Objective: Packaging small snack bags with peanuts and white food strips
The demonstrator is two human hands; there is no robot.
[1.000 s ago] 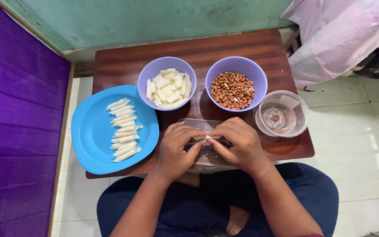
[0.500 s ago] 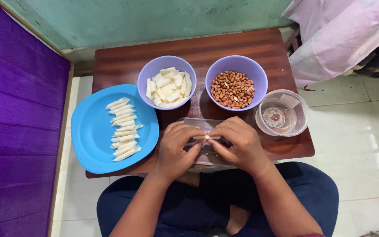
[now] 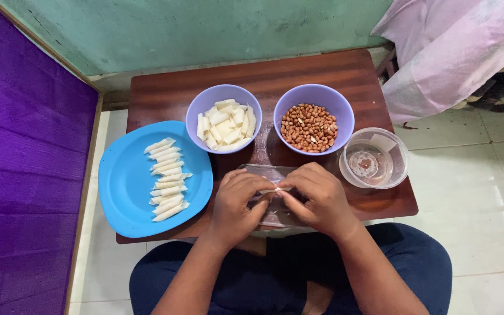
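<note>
Fingertips of left hand and right hand pinch one pale wrapper.

table: glossy wood | plate: smooth blue plastic | tub: clear plastic

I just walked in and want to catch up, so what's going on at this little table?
A seated person has both hands together over a clear tray at the near edge of a small wooden table. The left hand and right hand pinch a small white wrapper piece between their fingers. To the left, a blue plate holds a row of finished white rolls. Behind are a bowl of white wrapper pieces, a bowl of peanuts and a clear water container.
</note>
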